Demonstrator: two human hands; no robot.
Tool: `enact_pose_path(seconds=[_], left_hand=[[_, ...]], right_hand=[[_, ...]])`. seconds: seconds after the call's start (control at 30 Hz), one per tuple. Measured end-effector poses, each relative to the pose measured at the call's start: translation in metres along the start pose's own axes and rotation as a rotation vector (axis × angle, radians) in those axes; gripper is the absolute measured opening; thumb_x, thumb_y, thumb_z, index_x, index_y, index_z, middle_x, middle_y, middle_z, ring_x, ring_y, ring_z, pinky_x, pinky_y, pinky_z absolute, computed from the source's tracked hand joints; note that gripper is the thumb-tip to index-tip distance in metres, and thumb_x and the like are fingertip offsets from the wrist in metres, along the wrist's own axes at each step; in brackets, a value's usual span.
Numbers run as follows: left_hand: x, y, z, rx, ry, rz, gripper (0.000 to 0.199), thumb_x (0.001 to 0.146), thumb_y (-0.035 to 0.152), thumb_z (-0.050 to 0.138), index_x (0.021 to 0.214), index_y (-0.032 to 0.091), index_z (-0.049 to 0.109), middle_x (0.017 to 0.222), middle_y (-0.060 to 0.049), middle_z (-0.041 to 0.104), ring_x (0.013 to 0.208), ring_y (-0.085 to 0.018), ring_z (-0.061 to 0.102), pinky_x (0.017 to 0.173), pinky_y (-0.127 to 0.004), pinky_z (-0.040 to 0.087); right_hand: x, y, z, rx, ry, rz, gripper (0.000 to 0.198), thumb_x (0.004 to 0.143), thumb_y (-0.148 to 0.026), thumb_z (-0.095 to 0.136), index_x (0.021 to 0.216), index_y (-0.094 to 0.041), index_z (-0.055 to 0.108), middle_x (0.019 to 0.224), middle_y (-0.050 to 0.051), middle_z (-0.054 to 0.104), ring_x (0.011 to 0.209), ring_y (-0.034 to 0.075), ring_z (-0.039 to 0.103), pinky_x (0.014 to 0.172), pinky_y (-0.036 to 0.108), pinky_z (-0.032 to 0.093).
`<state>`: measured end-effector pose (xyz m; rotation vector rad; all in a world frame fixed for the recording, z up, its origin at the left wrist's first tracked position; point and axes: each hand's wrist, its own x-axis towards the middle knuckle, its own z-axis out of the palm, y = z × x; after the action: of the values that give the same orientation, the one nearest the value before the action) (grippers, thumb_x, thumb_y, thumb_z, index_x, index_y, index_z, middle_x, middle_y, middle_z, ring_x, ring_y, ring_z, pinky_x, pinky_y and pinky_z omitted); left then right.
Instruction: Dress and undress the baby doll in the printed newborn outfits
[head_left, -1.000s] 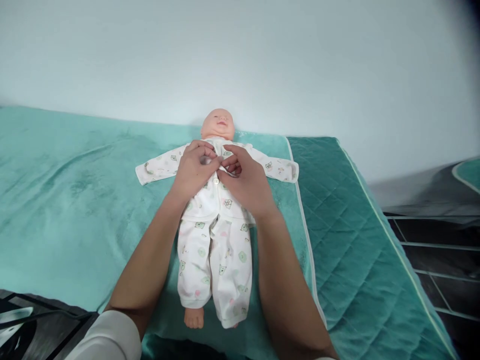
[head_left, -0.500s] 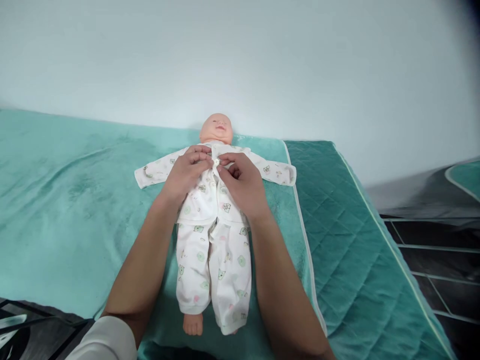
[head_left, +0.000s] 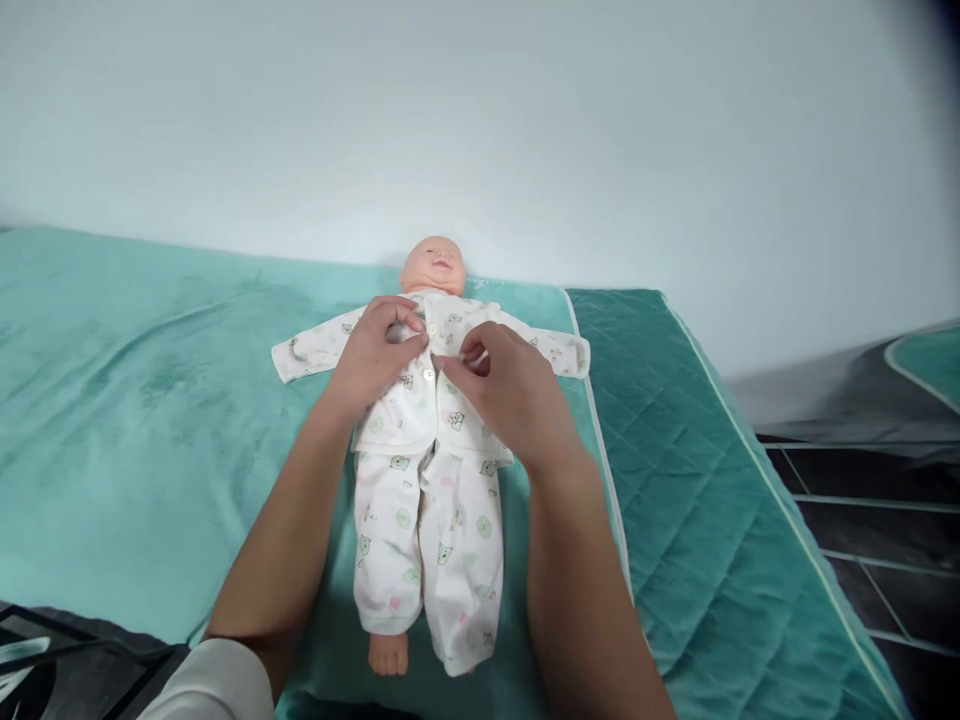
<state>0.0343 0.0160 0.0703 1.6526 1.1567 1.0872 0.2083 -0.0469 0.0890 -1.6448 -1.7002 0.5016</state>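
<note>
A baby doll (head_left: 433, 266) lies on its back, dressed in a white printed shirt (head_left: 397, 425) with buttons down the front and matching trousers (head_left: 461, 545). At the chest, my left hand (head_left: 379, 352) has thumb and forefinger closed on the shirt's front edge, beside an upper button (head_left: 432, 330). My right hand (head_left: 514, 385) pinches the opposite edge slightly lower, its thumb tip at the opening. Another button (head_left: 429, 375) shows just below the fingertips. The fabric between the fingers is partly hidden.
Under the doll is a light green sheet (head_left: 150, 420) with a white edge. A darker quilted mat (head_left: 697, 500) extends to the right. A pale wall (head_left: 480, 120) stands behind. Dark tiled floor (head_left: 885, 530) shows at the right, black bars (head_left: 75, 650) at lower left.
My right hand has moved down and to the right along the shirt front, uncovering the upper button. My left hand remains near the chest. The view has shifted slightly.
</note>
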Motion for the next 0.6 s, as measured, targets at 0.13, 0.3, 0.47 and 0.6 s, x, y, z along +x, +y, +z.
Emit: enact_pose_path(seconds=[0.13, 0.3, 0.47, 0.6], left_hand=[[-0.005, 0.011, -0.002, 0.229, 0.081, 0.123, 0.009, 0.082, 0.021, 0.068, 0.091, 0.023, 0.068, 0.116, -0.005, 0.066, 0.112, -0.023, 0.061, 0.097, -0.039, 0.05], [-0.019, 0.027, -0.01, 0.322, -0.083, 0.103, 0.006, 0.087, 0.022, 0.063, 0.084, 0.023, 0.069, 0.087, -0.002, 0.069, 0.084, -0.02, 0.062, 0.079, -0.037, 0.049], [-0.03, 0.03, -0.017, 0.297, -0.27, 0.113, 0.009, 0.088, 0.027, 0.064, 0.083, 0.024, 0.071, 0.085, -0.001, 0.066, 0.074, -0.017, 0.06, 0.067, -0.033, 0.046], [-0.03, 0.024, -0.013, 0.362, -0.275, 0.157, 0.006, 0.084, 0.023, 0.067, 0.079, 0.024, 0.068, 0.091, -0.001, 0.067, 0.075, -0.017, 0.06, 0.069, -0.033, 0.045]], right_hand=[[-0.013, -0.017, -0.006, -0.264, -0.015, 0.024, 0.023, 0.089, -0.033, 0.07, 0.086, -0.022, 0.051, 0.089, 0.002, 0.057, 0.064, 0.014, 0.045, 0.058, 0.028, 0.027], [-0.022, -0.027, -0.001, -0.396, -0.109, 0.013, 0.019, 0.09, -0.029, 0.069, 0.087, -0.021, 0.052, 0.086, 0.004, 0.057, 0.061, 0.015, 0.047, 0.057, 0.029, 0.024], [-0.028, -0.025, 0.014, -0.46, -0.112, 0.003, 0.016, 0.094, -0.029, 0.065, 0.095, -0.019, 0.052, 0.091, 0.008, 0.06, 0.07, 0.02, 0.056, 0.058, 0.03, 0.032], [-0.038, -0.021, 0.028, -0.557, -0.003, -0.073, 0.011, 0.094, -0.023, 0.06, 0.099, -0.017, 0.053, 0.098, 0.012, 0.062, 0.079, 0.023, 0.06, 0.063, 0.031, 0.037]])
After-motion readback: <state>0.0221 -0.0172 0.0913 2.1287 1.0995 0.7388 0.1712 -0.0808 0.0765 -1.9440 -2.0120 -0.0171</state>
